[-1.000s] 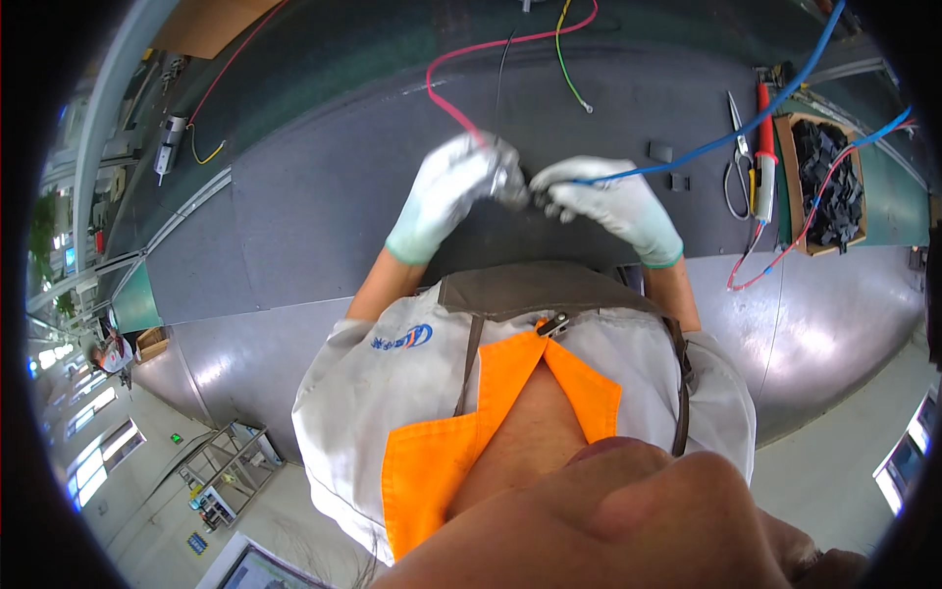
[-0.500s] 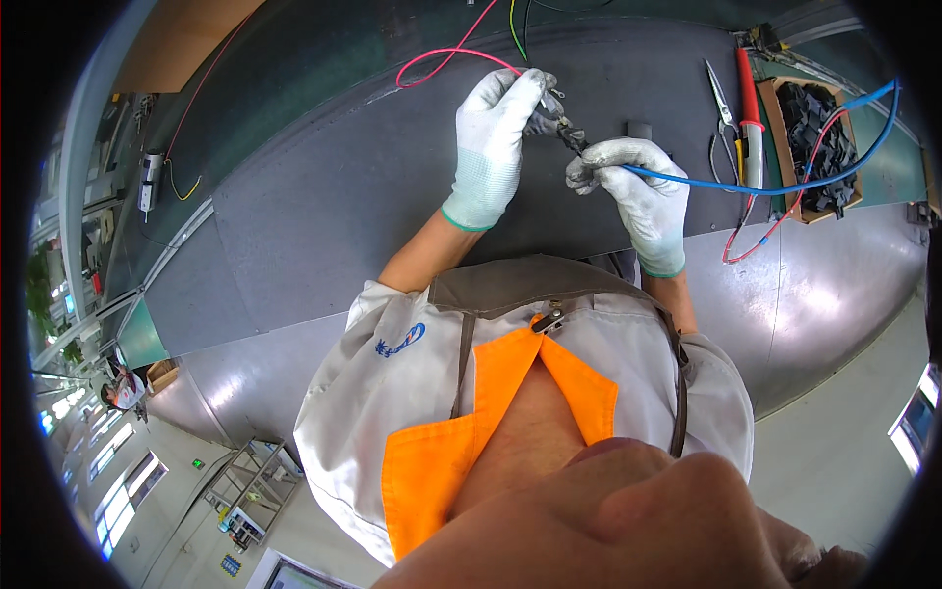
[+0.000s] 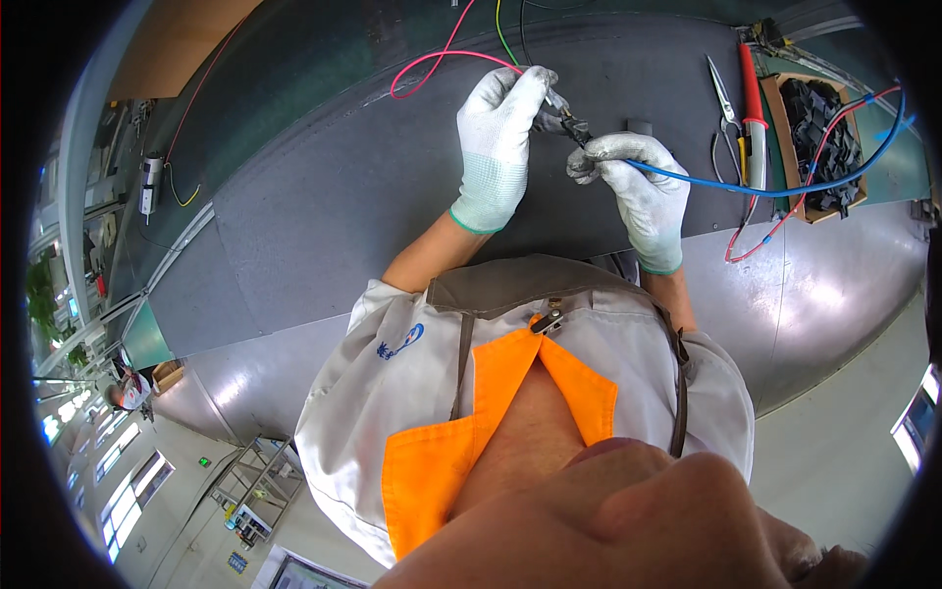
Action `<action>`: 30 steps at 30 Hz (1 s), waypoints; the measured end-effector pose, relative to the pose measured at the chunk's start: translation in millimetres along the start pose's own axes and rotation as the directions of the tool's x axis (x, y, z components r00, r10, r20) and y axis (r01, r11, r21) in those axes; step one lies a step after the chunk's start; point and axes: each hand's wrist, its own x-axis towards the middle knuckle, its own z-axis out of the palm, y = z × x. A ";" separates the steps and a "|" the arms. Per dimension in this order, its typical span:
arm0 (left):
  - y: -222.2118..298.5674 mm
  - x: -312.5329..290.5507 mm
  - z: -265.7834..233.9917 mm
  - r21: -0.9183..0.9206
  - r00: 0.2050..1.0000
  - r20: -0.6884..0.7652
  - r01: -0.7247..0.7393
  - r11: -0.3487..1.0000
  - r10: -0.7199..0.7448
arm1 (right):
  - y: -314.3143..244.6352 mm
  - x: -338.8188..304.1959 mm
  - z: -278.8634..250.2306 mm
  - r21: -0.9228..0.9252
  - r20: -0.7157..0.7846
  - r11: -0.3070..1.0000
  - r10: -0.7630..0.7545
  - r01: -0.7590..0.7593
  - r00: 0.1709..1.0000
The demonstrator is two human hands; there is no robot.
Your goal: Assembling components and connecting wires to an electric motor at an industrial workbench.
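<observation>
At the upper centre of the frame, one small black elongated connector [image 3: 575,128], set aslant between two gloved hands; its finer details are too small to tell.

Left hand [image 3: 502,113]: white knit glove with green cuff edge; fingers closed on the connector's upper-left end, so that the piece lies just right of the fingertips. One thin pink-red wire [image 3: 442,53] loops at upper left of it and meets the fingers.

Right hand [image 3: 636,172]: matching glove; thumb and fingers pinched at the connector's lower-right end, the piece lying to their upper left. One thick blue cable [image 3: 743,187] runs from this grip towards the right edge.

Upper right of the frame: one pair of metal scissors [image 3: 723,98]; beside it, one long red-and-white tool [image 3: 754,108]; next, one brown cardboard box [image 3: 778,118] of black pieces [image 3: 822,142].

Beneath all these: one dark grey work surface [image 3: 334,187].
</observation>
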 end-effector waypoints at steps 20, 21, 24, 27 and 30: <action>1.2 -4.0 1.0 0.004 1.000 0.006 0.017 1.000 -0.017 | 5.0 -1.7 -2.6 0.054 -0.006 0.998 -0.037 0.037 0.999; 1.4 -4.7 1.1 0.006 1.000 0.006 0.013 1.000 -0.013 | 4.7 -2.3 -2.0 0.042 -0.009 0.998 -0.042 0.043 0.999; 1.2 -5.0 0.9 0.000 1.000 0.002 0.007 1.000 -0.007 | 4.6 -2.2 -1.0 0.086 -0.008 0.996 -0.031 0.032 0.999; 0.0 -4.4 1.1 -0.022 1.000 -0.005 0.002 1.000 -0.002 | 3.9 -3.1 -1.5 0.083 -0.008 0.996 -0.035 0.036 0.999; -1.7 -3.9 1.3 -0.042 1.000 -0.005 0.003 0.999 -0.003 | 4.1 -2.9 -2.7 0.089 -0.008 0.996 -0.031 0.032 0.999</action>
